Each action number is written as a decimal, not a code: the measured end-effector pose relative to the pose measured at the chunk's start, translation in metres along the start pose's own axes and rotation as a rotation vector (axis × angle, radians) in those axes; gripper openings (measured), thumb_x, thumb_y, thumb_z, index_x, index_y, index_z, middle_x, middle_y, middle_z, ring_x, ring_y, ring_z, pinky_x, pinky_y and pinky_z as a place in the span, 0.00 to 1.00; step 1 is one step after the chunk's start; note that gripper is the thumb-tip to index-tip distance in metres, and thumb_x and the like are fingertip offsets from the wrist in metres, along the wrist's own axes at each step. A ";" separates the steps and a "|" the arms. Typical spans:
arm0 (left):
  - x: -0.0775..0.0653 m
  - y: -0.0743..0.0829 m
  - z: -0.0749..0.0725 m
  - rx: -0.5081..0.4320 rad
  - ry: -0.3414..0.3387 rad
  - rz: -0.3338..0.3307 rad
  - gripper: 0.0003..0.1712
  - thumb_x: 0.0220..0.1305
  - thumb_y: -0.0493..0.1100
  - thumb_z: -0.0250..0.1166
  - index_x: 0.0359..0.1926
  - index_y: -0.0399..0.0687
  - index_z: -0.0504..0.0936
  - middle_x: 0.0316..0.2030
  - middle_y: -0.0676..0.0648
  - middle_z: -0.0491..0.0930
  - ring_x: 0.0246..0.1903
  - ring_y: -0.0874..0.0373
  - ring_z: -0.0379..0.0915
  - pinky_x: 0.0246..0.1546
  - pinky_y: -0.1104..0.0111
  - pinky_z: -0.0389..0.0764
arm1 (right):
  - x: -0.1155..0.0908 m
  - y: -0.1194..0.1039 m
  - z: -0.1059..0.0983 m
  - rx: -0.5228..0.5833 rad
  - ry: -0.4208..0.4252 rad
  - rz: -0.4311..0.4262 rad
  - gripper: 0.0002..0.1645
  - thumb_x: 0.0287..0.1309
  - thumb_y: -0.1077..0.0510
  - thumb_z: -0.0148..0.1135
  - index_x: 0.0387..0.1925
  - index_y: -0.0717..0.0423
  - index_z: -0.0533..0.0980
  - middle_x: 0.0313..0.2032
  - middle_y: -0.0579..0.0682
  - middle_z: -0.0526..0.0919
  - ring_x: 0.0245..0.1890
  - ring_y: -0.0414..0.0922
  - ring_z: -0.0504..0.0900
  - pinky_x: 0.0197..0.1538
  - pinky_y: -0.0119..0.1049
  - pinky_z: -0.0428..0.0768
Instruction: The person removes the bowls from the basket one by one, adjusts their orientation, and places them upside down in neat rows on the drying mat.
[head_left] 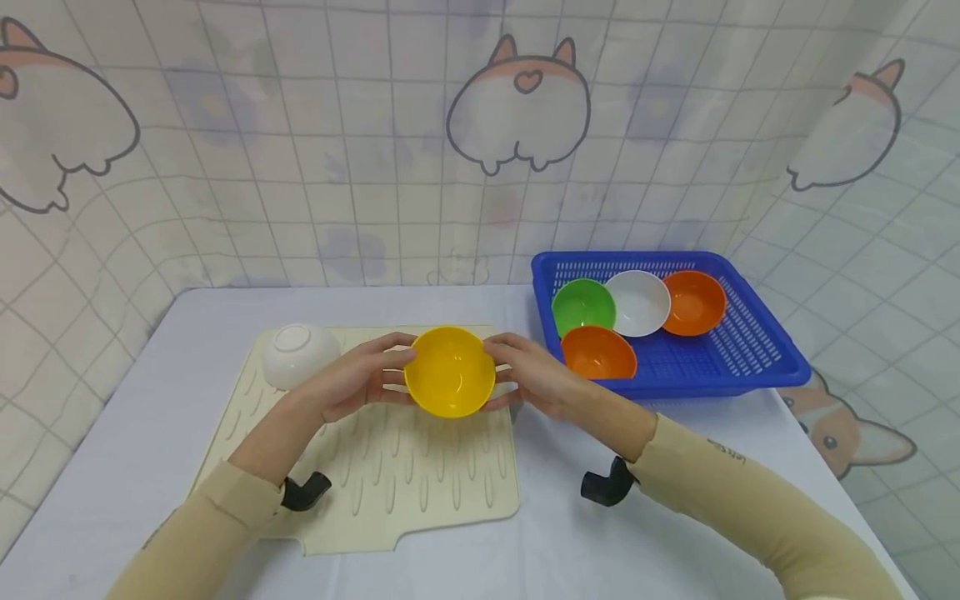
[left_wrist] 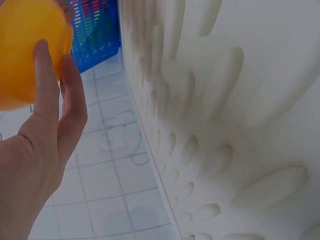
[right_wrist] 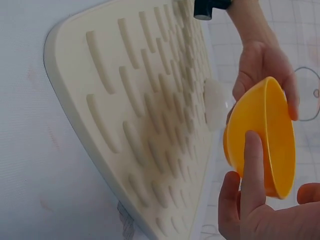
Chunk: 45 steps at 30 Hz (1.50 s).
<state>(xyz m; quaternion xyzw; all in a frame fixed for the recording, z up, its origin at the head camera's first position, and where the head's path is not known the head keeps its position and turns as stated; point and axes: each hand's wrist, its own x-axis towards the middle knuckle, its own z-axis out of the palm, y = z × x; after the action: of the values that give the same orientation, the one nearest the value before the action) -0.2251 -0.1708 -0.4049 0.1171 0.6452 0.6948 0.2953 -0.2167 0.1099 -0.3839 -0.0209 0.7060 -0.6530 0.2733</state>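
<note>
Yellow bowl: held up over the board by both hands, clear of its surface; the inside of the yellow bowl (head_left: 450, 372) is turned towards the head view.
Left hand: the bowl's left side is gripped by the left hand (head_left: 363, 377), its fingers spread along the outside and bent only slightly.
Right hand: the opposite side is gripped by the right hand (head_left: 536, 377) – fingers parted, one laid along the outer wall.
Ridged board: a cream ridged board (head_left: 420, 496) is spread beneath, on the white tablecloth (head_left: 558, 517).
Upturned bowl: a white upturned bowl (head_left: 288, 367) is set at the board's far left corner, base up.
Blue basket: four bowls are held in the blue basket (head_left: 682, 386) at right – a green bowl (head_left: 583, 306), a white bowl (head_left: 639, 306), a far orange bowl (head_left: 694, 304) and a near orange bowl (head_left: 600, 357).
</note>
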 end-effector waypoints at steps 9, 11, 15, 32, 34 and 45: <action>-0.004 0.001 0.001 0.087 0.066 0.060 0.26 0.72 0.40 0.64 0.67 0.42 0.69 0.63 0.34 0.72 0.55 0.39 0.77 0.53 0.49 0.82 | -0.002 0.001 -0.004 0.003 -0.055 0.008 0.28 0.80 0.44 0.44 0.68 0.58 0.66 0.63 0.64 0.70 0.58 0.59 0.77 0.48 0.51 0.86; -0.006 0.001 0.002 0.159 0.090 0.078 0.26 0.70 0.40 0.66 0.66 0.45 0.71 0.63 0.37 0.73 0.57 0.40 0.76 0.53 0.50 0.82 | -0.002 0.003 -0.005 -0.001 -0.059 0.013 0.28 0.80 0.44 0.44 0.67 0.58 0.66 0.62 0.63 0.71 0.58 0.58 0.78 0.49 0.50 0.86; -0.009 0.001 0.003 0.355 0.106 0.147 0.25 0.67 0.42 0.71 0.63 0.52 0.75 0.61 0.44 0.77 0.61 0.45 0.74 0.58 0.51 0.79 | -0.002 0.005 -0.006 -0.014 -0.053 0.025 0.29 0.79 0.42 0.46 0.68 0.56 0.66 0.62 0.62 0.73 0.58 0.57 0.78 0.51 0.47 0.85; -0.010 -0.006 0.018 0.673 0.075 0.461 0.30 0.55 0.35 0.79 0.57 0.56 0.79 0.57 0.55 0.75 0.58 0.56 0.72 0.57 0.58 0.80 | 0.002 0.006 -0.008 -0.096 -0.056 0.082 0.38 0.73 0.35 0.53 0.71 0.55 0.63 0.63 0.62 0.70 0.62 0.62 0.73 0.50 0.45 0.86; -0.009 -0.008 0.018 0.712 0.078 0.492 0.30 0.55 0.34 0.79 0.57 0.57 0.80 0.57 0.55 0.74 0.58 0.56 0.72 0.57 0.57 0.80 | 0.003 0.006 -0.008 -0.105 -0.061 0.087 0.39 0.72 0.34 0.54 0.71 0.54 0.63 0.64 0.63 0.69 0.62 0.61 0.74 0.51 0.45 0.85; -0.011 -0.013 0.026 0.962 0.095 0.577 0.29 0.51 0.34 0.81 0.53 0.58 0.82 0.60 0.51 0.70 0.61 0.51 0.67 0.64 0.51 0.74 | 0.004 0.006 -0.007 -0.145 -0.073 0.089 0.40 0.69 0.32 0.56 0.70 0.52 0.65 0.63 0.61 0.70 0.61 0.59 0.73 0.51 0.46 0.85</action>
<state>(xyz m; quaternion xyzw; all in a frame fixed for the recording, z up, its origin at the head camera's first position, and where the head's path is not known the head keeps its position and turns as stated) -0.1989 -0.1553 -0.4111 0.3790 0.8437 0.3794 -0.0225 -0.2212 0.1157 -0.3912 -0.0331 0.7412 -0.5863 0.3253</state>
